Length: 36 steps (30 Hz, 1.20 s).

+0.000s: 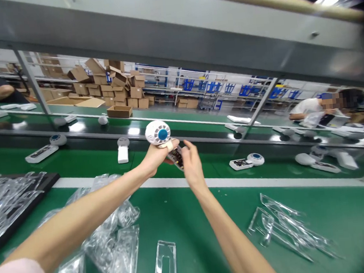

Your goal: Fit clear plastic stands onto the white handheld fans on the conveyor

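Observation:
My left hand point(158, 156) is closed round the neck of a white handheld device point(152, 132). Its round head has a vented face with a blue centre, and the handle is open, showing dark inner parts. My right hand point(191, 163) has its bent fingers against the handle's right side; its fingertips are partly hidden. Below my hands, a clear plastic frame point(174, 256) with a long slot lies on the green work surface point(197, 237). Loose clear plastic pieces point(285, 225) lie to the right, and a heap of bagged clear parts point(114, 240) is under my left forearm.
Similar white devices point(41, 153) lie along the green line point(159, 166) beyond a white strip. A black tray point(22, 210) of clear parts stands at left. Overhead runs a grey beam point(161, 49). Cardboard boxes point(116, 85) and two other people, left and right, are farther back.

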{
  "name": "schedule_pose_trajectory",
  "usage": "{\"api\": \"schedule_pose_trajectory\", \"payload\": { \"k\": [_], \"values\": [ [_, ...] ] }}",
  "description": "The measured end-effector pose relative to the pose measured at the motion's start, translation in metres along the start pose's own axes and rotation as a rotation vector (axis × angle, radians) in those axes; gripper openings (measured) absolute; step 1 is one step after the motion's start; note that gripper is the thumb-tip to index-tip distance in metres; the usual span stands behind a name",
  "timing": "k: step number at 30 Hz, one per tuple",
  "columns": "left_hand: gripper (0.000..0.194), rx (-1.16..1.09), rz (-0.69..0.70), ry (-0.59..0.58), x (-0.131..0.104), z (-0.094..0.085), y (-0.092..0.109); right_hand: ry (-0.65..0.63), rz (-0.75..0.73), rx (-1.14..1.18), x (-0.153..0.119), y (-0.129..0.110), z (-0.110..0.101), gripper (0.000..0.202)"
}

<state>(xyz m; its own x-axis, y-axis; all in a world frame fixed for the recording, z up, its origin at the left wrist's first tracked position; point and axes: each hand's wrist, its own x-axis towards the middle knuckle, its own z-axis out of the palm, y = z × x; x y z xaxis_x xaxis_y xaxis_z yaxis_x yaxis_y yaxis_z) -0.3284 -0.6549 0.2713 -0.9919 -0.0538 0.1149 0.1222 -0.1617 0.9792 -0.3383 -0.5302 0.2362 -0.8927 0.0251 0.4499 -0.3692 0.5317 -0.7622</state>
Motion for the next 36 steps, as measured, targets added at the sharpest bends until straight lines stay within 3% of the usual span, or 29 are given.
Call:
{"api": "schedule_pose_trajectory", "payload": {
  "k": [2,5,8,11,12,14,17,20,22,25,29,32,36],
  "values": [
    [0.043,0.010,0.047,0.042,0.000,0.005,0.006,0.086,0.148,0.017,0.015,-0.002,0.008,0.059],
    [0.045,0.014,0.055,0.094,0.005,0.008,0.010,0.088,0.186,-0.036,0.034,-0.002,0.023,0.065],
    [0.047,0.064,-0.031,0.034,0.018,-0.010,0.006,0.038,0.213,-0.110,0.049,0.005,0.042,0.063],
    [0.046,0.344,-0.219,-0.114,0.033,-0.063,0.005,-0.058,0.293,-0.230,0.064,0.028,0.055,0.059],
    [0.045,0.475,-0.253,-0.100,0.034,-0.089,0.006,-0.090,0.330,-0.282,0.069,0.037,0.055,0.057],
    [0.037,0.744,-0.276,0.046,0.029,-0.146,0.012,-0.149,0.401,-0.392,0.077,0.057,0.051,0.053],
    [0.034,1.041,-0.401,0.185,0.003,-0.221,0.019,-0.230,0.418,-0.532,0.084,0.073,0.041,0.045],
    [0.043,1.007,-0.556,0.123,-0.027,-0.257,0.018,-0.303,0.286,-0.600,0.081,0.056,0.047,0.041],
    [0.049,0.905,-0.616,0.038,-0.039,-0.258,0.013,-0.406,0.196,-0.591,0.072,0.031,0.067,0.041],
    [0.063,0.811,-0.658,-0.036,-0.042,-0.243,0.003,-0.675,0.138,-0.514,0.051,-0.008,0.112,0.040],
    [0.069,0.724,-0.656,-0.061,-0.040,-0.230,-0.011,-0.862,0.117,-0.449,0.021,-0.029,0.160,0.033],
    [0.057,0.599,-0.573,-0.067,-0.041,-0.234,-0.022,-0.924,0.140,-0.413,0.011,-0.024,0.169,0.025],
    [0.028,0.553,-0.513,-0.093,-0.045,-0.237,-0.034,-1.001,0.237,-0.367,0.011,-0.014,0.160,0.027]
  ]
}}
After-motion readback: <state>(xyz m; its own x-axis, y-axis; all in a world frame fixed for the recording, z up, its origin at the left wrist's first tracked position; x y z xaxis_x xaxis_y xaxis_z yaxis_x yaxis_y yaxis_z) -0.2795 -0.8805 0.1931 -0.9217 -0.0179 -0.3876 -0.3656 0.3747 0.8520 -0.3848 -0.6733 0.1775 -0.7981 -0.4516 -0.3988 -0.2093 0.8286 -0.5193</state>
